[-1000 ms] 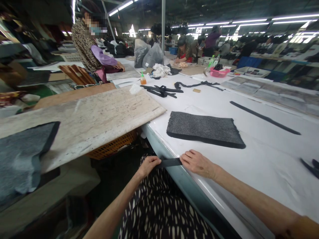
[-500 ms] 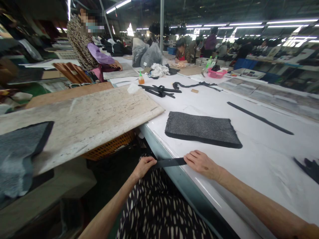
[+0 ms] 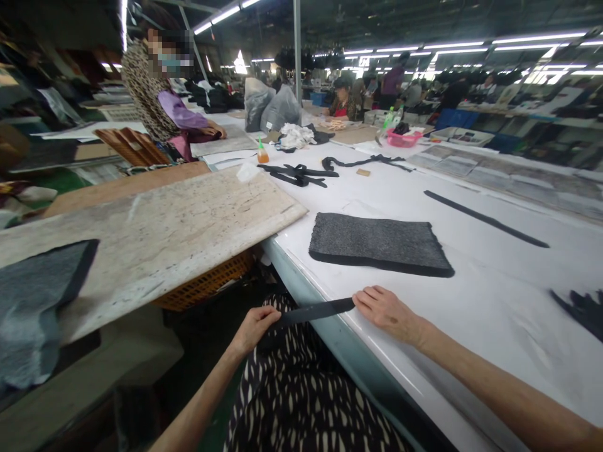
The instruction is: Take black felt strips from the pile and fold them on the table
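Observation:
My left hand (image 3: pixel 253 325) is closed in a pinch on one end of a narrow black strip (image 3: pixel 313 311), off the near edge of the white table (image 3: pixel 471 301). My right hand (image 3: pixel 387 312) lies on the table at the edge, fingers together and pressing the strip's other end down. The strip is stretched between the two hands. Just beyond my right hand lies a dark grey rectangular fabric piece (image 3: pixel 379 243) with a black lower border.
A marble-like slab (image 3: pixel 155 232) rests on an orange basket (image 3: pixel 207 285) to my left, with grey fabric (image 3: pixel 32 301) on it. A long black strip (image 3: pixel 485 218) and black straps (image 3: pixel 296 174) lie farther out, with a glue bottle (image 3: pixel 262 152). People work at the far tables.
My left hand has drawn back to the left and down, away from the table edge, so a longer length of the black strip shows between my hands. My right hand stayed almost still.

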`<act>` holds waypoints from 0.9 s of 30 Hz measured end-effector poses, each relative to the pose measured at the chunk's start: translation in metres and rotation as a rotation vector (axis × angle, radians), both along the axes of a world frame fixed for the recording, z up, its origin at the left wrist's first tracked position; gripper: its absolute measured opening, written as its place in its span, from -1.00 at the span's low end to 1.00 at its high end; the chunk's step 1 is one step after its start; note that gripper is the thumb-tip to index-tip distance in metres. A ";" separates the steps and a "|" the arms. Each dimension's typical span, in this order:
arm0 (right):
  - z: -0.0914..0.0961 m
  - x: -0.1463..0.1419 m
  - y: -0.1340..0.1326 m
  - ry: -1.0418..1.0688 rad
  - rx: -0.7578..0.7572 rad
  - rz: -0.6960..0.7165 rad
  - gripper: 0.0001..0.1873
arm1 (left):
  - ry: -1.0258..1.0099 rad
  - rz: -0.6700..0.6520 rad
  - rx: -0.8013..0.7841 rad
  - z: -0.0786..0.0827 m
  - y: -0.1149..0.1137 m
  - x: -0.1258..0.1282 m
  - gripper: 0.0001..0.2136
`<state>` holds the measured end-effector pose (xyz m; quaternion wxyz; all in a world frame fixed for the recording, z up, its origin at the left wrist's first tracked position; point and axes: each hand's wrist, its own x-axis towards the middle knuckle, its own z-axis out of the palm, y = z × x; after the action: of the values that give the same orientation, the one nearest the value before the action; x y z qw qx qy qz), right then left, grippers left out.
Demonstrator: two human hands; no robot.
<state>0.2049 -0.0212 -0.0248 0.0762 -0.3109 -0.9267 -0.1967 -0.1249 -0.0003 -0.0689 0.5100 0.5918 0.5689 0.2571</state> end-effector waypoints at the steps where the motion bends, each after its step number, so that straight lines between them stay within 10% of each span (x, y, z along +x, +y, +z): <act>1: 0.000 0.001 -0.002 -0.004 -0.004 -0.020 -0.73 | 0.003 0.002 -0.002 0.001 0.000 0.000 -0.59; 17: 0.030 -0.010 -0.005 0.693 -0.305 -0.349 -0.67 | -0.054 -0.137 0.095 0.044 -0.009 0.035 -0.67; 23: 0.038 -0.064 0.001 0.429 -0.572 -0.212 -0.79 | 0.011 -0.260 0.247 0.062 -0.004 0.083 -0.66; 27: 0.015 -0.063 0.016 0.378 -0.633 -0.339 -0.77 | 0.037 -0.271 0.298 0.048 0.009 0.085 -0.59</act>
<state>0.1421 -0.0051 -0.0096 0.1122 -0.4980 -0.8468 0.1493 -0.0396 0.0085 -0.0212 0.4361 0.7365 0.4488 0.2566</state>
